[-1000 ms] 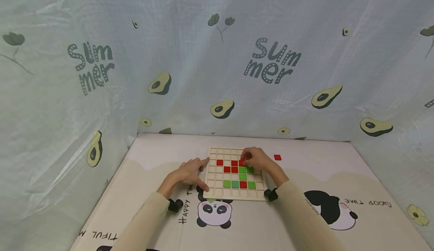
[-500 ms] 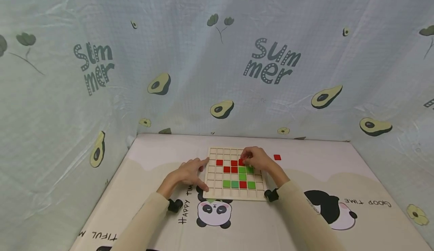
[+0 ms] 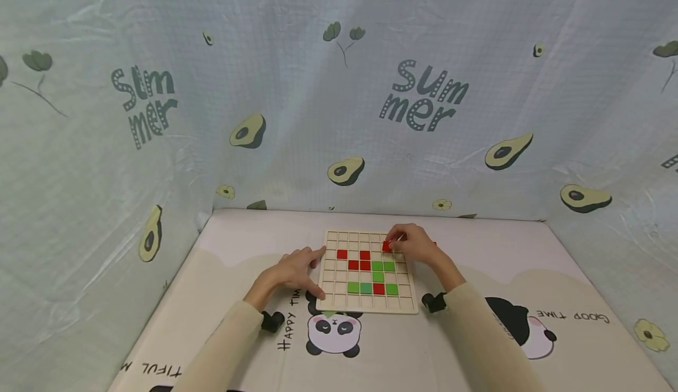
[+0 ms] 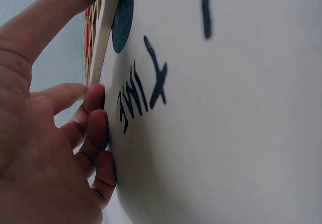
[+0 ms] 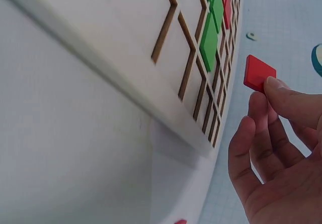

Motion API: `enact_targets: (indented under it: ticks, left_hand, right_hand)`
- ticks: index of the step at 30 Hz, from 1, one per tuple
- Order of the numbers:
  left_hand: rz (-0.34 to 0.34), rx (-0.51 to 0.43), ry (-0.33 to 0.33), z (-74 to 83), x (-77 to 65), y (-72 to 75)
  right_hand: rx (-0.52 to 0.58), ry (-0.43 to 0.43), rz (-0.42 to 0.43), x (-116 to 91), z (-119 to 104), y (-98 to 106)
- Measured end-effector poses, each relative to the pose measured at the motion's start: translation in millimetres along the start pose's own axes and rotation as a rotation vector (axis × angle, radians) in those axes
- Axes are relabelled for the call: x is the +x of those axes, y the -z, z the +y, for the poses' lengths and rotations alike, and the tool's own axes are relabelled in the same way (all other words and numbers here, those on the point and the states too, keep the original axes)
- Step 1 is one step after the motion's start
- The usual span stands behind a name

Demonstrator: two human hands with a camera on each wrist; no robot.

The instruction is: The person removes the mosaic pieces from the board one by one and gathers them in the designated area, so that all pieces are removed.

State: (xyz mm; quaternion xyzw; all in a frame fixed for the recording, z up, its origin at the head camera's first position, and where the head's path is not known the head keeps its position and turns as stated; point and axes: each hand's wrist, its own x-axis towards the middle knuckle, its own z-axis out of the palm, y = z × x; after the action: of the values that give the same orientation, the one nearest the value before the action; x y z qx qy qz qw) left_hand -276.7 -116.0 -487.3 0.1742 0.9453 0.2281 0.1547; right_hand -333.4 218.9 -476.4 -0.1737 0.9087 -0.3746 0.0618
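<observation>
High head view, forward and down, plus close, low wrist views, grid board [image 3: 365, 276] in all.

Curtained booth [image 3: 63, 215], printed sheeting [image 3: 296, 98], panda-print tabletop [image 3: 392, 351]

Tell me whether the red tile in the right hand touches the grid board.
Apart. The right wrist view shows a strip of backdrop between the grid board and the red tile, which the right hand pinches.
</observation>
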Motion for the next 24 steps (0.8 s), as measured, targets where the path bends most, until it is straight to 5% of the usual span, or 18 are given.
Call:
enact_targets:
  ticks: [24]
  left_hand:
    - [0.01,-0.01,-0.021,-2.5,-2.6,-0.2]
  right_hand:
    - [-0.032,-0.083,0.091,-42.2,43.8,71.2]
